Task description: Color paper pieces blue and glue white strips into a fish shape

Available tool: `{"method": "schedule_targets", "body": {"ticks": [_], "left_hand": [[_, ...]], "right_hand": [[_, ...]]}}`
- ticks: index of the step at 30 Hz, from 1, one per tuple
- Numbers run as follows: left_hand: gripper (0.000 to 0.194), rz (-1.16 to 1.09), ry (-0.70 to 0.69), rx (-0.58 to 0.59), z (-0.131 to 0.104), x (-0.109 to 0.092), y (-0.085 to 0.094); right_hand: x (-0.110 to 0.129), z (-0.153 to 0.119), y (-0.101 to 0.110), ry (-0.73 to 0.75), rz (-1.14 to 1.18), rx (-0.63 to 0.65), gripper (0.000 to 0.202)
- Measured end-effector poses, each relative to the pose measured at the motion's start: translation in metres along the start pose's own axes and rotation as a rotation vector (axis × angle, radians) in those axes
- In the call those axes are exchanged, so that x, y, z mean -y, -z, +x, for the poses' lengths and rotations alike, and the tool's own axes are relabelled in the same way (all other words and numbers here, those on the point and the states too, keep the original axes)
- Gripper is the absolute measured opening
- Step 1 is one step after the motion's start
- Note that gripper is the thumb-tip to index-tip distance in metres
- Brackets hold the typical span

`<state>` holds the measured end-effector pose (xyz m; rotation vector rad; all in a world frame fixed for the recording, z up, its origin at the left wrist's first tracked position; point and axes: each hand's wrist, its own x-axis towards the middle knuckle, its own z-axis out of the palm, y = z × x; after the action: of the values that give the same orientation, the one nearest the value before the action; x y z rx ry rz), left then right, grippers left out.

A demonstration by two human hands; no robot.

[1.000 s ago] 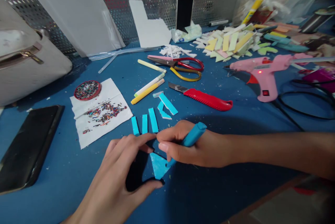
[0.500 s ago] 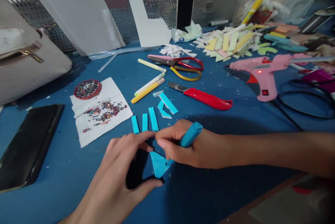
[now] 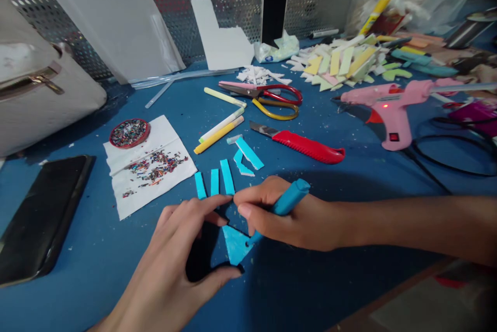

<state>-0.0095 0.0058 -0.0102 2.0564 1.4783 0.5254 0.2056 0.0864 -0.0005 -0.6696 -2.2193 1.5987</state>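
Note:
A blue marker (image 3: 290,197) is gripped in my right hand (image 3: 287,213), its tip end down at the right corner of a small blue triangular piece (image 3: 236,244). My left hand (image 3: 186,239) curves around the left of that piece, thumb and index finger spread, fingertips at its upper and lower edges. A small dark spot shows near the piece's right corner. Just beyond my left fingers lie several blue strips (image 3: 227,176). Farther back are a longer blue strip (image 3: 249,153) and an angular blue scrap (image 3: 242,164).
A red cutter (image 3: 308,146), scissors (image 3: 279,95) and yellow sticks (image 3: 219,135) lie beyond my hands. A pink glue gun (image 3: 394,109) with its cable is at the right. At the left are a phone (image 3: 39,213), a paper with beads (image 3: 155,187) and a bag (image 3: 46,88).
The marker in my right hand leans farther to the right, and that hand has shifted slightly right. My left hand has hardly moved.

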Motion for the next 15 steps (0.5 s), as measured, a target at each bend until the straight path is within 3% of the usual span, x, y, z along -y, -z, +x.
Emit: {"method": "schedule_targets", "body": {"ticks": [8, 15], "left_hand": [[0.064, -0.006, 0.0, -0.026, 0.0012, -0.0016, -0.0002], [0.06, 0.02, -0.059, -0.039, -0.0012, 0.0004, 0.0012]], "right_hand": [[0.002, -0.0007, 0.0021, -0.003, 0.081, -0.031, 0.031], [0.0015, -0.0009, 0.0032, 0.079, 0.165, -0.062, 0.03]]}}
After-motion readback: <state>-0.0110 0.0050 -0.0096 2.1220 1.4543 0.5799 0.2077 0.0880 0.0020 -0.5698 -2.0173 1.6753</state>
